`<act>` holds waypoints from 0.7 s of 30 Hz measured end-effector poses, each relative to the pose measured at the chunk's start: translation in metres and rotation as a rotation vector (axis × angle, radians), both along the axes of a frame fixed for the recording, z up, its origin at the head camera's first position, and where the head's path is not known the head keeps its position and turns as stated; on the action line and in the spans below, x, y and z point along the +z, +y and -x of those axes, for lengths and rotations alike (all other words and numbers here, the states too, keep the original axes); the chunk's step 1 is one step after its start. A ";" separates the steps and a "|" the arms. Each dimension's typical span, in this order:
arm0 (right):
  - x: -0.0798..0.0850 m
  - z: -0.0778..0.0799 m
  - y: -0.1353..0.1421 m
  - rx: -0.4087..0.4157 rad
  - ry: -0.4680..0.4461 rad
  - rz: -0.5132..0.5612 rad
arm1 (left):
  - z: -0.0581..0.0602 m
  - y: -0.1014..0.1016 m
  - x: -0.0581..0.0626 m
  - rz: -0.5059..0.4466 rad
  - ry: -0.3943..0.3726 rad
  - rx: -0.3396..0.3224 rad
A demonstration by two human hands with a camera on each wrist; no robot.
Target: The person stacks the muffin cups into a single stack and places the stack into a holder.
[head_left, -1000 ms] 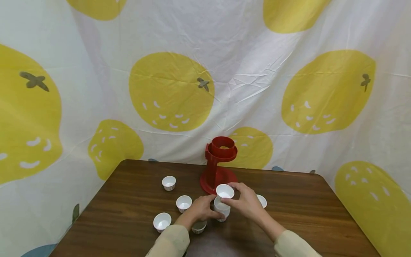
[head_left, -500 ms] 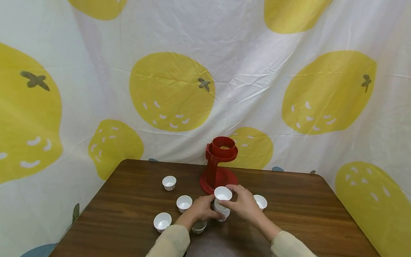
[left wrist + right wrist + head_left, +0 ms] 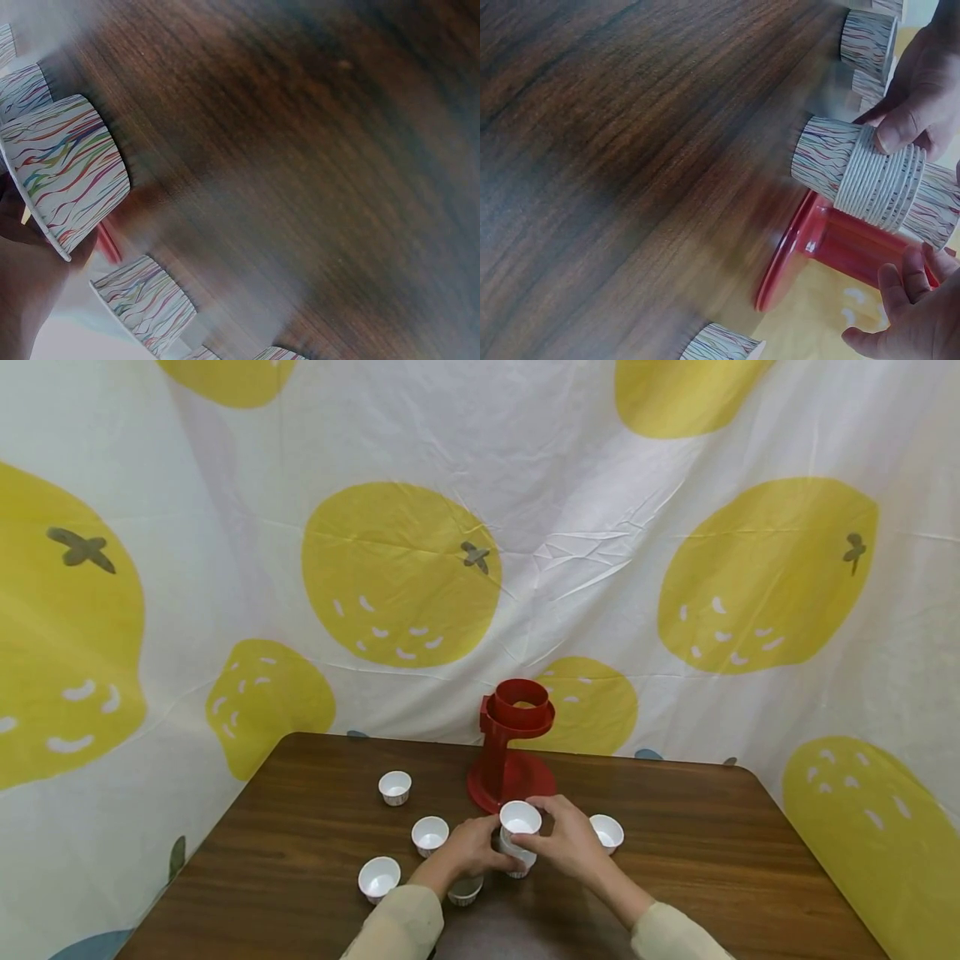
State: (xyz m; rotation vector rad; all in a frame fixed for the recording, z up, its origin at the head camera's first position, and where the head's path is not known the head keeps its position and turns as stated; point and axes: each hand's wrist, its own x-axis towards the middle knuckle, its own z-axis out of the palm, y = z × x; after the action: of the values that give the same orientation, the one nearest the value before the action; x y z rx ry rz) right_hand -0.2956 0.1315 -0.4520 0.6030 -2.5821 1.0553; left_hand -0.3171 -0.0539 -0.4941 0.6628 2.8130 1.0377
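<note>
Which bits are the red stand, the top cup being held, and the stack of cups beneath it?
Red stand (image 3: pixel 494 758), head view: its upright column.
Top cup (image 3: pixel 519 816), head view: its white inside.
Stack of cups (image 3: pixel 873 182), right wrist view: its ridged rims.

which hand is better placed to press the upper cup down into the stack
Probably the right hand: it grips the upper cup directly over the stack. The left hand is lower, holding the stack by its side, so it seems better suited to steadying.
</note>
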 end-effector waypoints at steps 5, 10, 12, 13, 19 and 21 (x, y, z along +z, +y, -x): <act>-0.002 -0.001 0.000 0.001 0.011 0.001 | 0.000 0.000 0.000 0.003 0.007 0.002; -0.005 -0.002 0.001 -0.001 0.015 -0.009 | -0.001 0.000 0.001 0.003 0.017 -0.004; -0.006 -0.002 0.001 -0.002 0.014 -0.012 | -0.001 0.000 0.001 0.006 0.021 -0.006; -0.006 -0.002 0.001 -0.001 0.011 -0.011 | -0.001 0.000 0.001 0.008 0.022 -0.006; -0.011 -0.003 0.000 -0.021 -0.019 -0.036 | -0.001 0.000 0.000 0.010 0.045 -0.016; -0.013 -0.003 0.000 -0.031 -0.026 -0.049 | 0.000 0.000 0.000 0.007 0.053 -0.021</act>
State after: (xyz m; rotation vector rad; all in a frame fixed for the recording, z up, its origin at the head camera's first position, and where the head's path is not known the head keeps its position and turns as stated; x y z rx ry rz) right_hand -0.2928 0.1319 -0.4646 0.5624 -2.6379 0.9987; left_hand -0.3166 -0.0541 -0.4942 0.7281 2.8464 1.0216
